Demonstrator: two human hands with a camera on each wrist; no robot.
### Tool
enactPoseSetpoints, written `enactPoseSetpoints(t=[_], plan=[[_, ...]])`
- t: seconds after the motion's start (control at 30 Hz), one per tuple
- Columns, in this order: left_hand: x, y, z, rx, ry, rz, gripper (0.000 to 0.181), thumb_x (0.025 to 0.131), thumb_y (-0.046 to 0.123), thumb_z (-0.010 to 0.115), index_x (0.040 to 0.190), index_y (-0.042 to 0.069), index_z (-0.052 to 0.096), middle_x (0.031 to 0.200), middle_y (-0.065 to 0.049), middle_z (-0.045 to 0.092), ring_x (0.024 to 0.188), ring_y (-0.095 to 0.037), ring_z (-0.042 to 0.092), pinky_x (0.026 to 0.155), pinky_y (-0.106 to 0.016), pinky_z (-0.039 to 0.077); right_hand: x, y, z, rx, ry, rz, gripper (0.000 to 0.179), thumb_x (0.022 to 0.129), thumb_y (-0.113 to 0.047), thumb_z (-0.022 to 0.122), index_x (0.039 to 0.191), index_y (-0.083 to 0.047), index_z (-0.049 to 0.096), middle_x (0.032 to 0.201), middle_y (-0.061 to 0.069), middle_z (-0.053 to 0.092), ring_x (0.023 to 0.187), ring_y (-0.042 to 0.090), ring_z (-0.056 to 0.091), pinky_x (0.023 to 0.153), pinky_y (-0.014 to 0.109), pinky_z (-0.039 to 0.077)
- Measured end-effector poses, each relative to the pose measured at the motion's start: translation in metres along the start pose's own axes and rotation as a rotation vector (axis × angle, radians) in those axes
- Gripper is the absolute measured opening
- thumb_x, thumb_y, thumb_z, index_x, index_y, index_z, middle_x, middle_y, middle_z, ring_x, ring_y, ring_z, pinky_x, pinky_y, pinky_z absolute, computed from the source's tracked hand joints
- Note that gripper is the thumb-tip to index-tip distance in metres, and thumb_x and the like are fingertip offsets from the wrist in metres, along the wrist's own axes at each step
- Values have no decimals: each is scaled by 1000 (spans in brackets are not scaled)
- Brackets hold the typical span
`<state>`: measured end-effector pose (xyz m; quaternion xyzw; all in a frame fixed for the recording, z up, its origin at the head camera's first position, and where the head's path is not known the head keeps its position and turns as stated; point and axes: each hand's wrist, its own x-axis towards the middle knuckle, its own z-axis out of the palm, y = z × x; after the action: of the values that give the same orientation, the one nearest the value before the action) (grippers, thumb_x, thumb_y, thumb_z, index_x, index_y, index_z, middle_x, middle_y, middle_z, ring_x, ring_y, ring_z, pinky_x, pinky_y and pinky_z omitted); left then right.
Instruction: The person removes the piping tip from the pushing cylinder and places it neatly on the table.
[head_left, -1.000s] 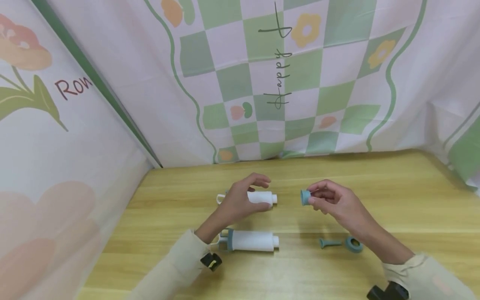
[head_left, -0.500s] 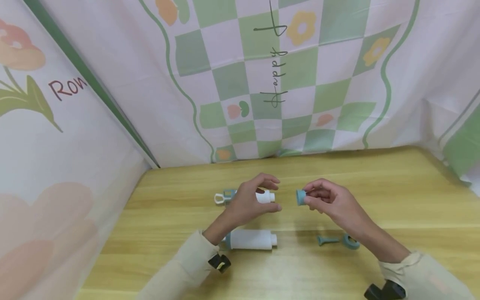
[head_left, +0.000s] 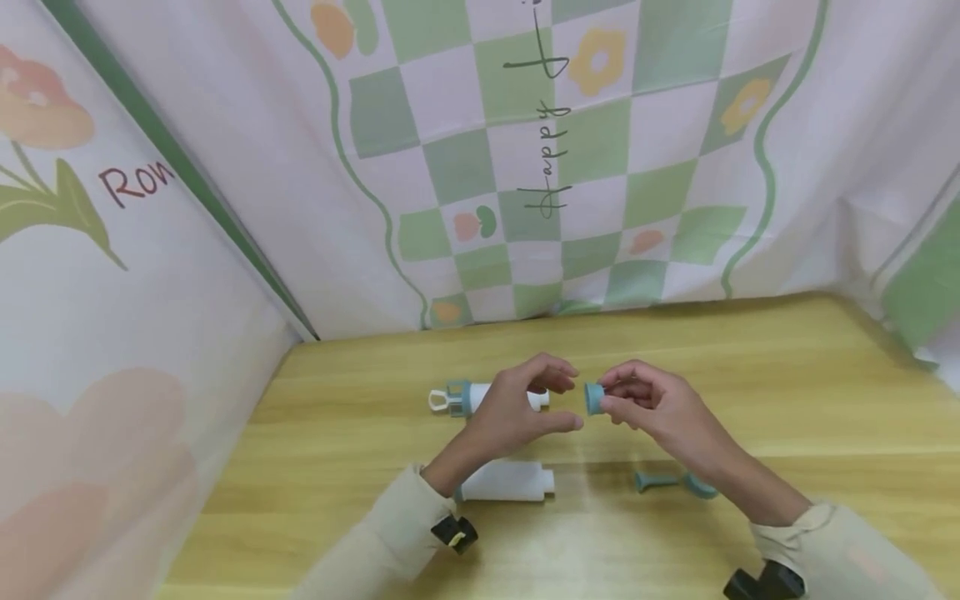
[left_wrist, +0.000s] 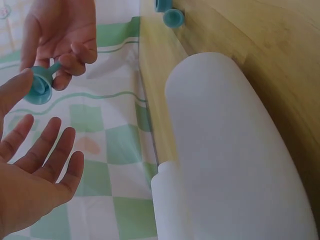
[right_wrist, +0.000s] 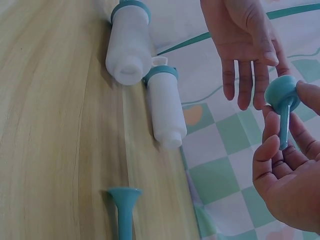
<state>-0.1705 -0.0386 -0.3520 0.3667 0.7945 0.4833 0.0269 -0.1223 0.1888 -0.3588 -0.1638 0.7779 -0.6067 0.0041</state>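
Observation:
My right hand (head_left: 667, 408) pinches a teal funnel-shaped nozzle (head_left: 594, 399) above the table. In the right wrist view the nozzle (right_wrist: 281, 92) shows a wide cup and a thin stem. My left hand (head_left: 517, 408) is just left of it, fingers spread and slightly bent, holding nothing. In the left wrist view the left thumb overlaps the edge of the nozzle (left_wrist: 39, 91); whether they touch I cannot tell. Behind the left hand lies a white syringe-like tube (head_left: 478, 395) with a teal collar and white pull handle, partly hidden. A second, thicker white tube (head_left: 504, 482) lies nearer.
On the wooden table (head_left: 360, 433) at right lie another teal nozzle (head_left: 658, 481), long and slim, and a teal ring (head_left: 701, 486) partly covered by the right forearm. A printed checkered cloth (head_left: 592, 208) hangs behind the table's far edge.
My left hand has moved right, off the far tube's handle end and toward the nozzle. The right hand has carried the nozzle slightly left, so the gap between the hands has narrowed.

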Motion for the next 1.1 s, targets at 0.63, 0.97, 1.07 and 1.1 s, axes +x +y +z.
enactPoseSetpoints(t=[0.63,0.97,1.07,1.1], plan=[[-1,5,6,-83,-2,64,31,84,5,81,109,8,62,101,0,67,93,-4,63,85,-24,53,0,1,6,34,-36,-6,24,101,-13,60,120,2,57,102,14,66,85,22,65,72,30,53],[2,8,4,-87,23,90,32,83,4,81,109,5,63,100,-5,69,92,-9,64,85,-25,53,-6,5,-4,-5,-23,42,31,102,-16,59,129,0,56,108,15,66,89,23,65,72,30,53],[3,8,3,-91,27,87,31,83,4,81,109,5,63,100,-6,69,92,-11,65,84,-26,54,-8,7,-6,-12,-14,37,30,102,-15,59,127,2,56,105,15,66,88,24,65,72,30,53],[3,8,3,-92,28,86,31,83,4,81,108,5,63,100,-6,69,92,-11,65,84,-27,54,-9,7,-7,-11,-12,41,30,102,-15,59,127,2,57,104,15,67,88,24,65,72,30,53]])
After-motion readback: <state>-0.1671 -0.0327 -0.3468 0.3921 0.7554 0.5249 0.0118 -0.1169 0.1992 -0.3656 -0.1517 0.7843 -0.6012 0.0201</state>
